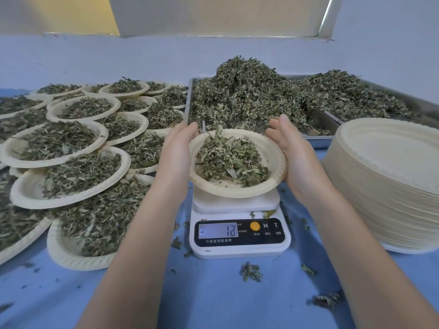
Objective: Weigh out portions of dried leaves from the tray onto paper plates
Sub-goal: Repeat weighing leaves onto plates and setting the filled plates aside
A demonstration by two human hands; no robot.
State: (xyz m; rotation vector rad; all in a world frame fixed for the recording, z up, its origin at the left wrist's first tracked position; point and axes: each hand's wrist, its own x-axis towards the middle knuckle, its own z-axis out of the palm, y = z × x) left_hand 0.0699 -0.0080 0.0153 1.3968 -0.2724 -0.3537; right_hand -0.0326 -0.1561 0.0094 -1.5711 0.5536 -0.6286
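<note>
The left hand (pixel 178 148) and right hand (pixel 288 148) cup the rim of the filled paper plate (pixel 273 160), held tilted over the scale (pixel 240 233) at frame centre, so a steeper tilt could spill its dried leaves (pixel 228 160).

One head-worn view, looking forward and down over your own forearms.

You see everything from just above and behind the kitchen scale (pixel 238 230), which sits low in the middle, close enough that its display digits read. The wide lens faces the wall beyond the scale and bends the edges. The metal tray (pixel 316 138) lies behind the scale, the filled plates (pixel 71 129) spread to its left, and the stack of empty plates (pixel 389 186) stands to its right, all on the blue table (pixel 213 293).
</note>
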